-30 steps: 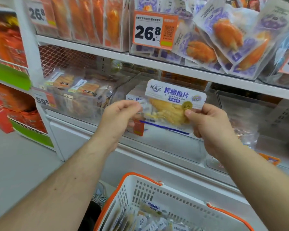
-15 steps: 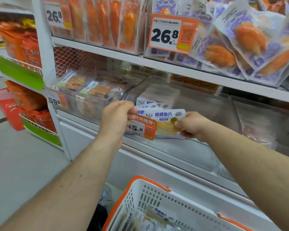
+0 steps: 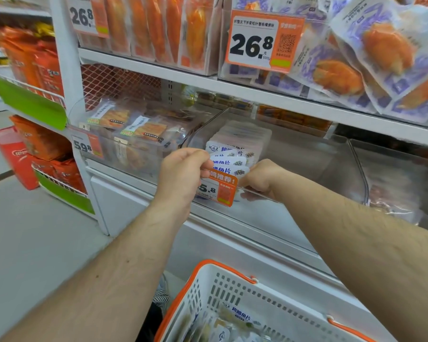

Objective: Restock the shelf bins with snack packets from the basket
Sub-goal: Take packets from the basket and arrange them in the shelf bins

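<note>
Lowering packet (image 3: 232, 172) deeper into bin (image 3: 294, 201) | both hands (image 3: 183, 174) gripping

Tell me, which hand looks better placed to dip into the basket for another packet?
Probably the right hand: its arm passes right above the basket, which sits below to the right. The left hand is further off, up by the packets in the bin.
</note>
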Action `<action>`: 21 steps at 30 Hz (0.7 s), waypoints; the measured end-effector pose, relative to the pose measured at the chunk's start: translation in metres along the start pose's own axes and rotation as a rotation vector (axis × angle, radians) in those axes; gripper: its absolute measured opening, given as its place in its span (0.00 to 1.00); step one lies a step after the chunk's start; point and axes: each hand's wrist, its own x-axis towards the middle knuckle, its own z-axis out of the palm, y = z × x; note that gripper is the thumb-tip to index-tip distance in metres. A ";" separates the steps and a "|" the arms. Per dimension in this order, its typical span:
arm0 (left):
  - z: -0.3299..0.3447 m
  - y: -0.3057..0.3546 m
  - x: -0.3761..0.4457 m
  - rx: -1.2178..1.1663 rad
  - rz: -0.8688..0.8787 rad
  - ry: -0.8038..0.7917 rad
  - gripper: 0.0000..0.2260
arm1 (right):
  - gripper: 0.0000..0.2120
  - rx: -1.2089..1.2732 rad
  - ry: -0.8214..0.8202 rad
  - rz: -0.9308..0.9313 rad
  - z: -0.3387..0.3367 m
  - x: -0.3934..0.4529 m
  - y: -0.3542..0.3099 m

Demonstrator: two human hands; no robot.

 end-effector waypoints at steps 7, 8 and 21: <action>0.001 -0.002 -0.001 0.037 -0.007 -0.021 0.07 | 0.12 0.032 0.009 0.025 -0.001 0.002 0.002; 0.001 -0.002 -0.001 0.039 -0.010 -0.026 0.07 | 0.12 0.026 0.010 0.027 -0.001 0.002 0.002; 0.000 -0.007 -0.001 0.065 -0.010 -0.073 0.07 | 0.13 -0.055 -0.002 0.038 -0.007 -0.002 0.002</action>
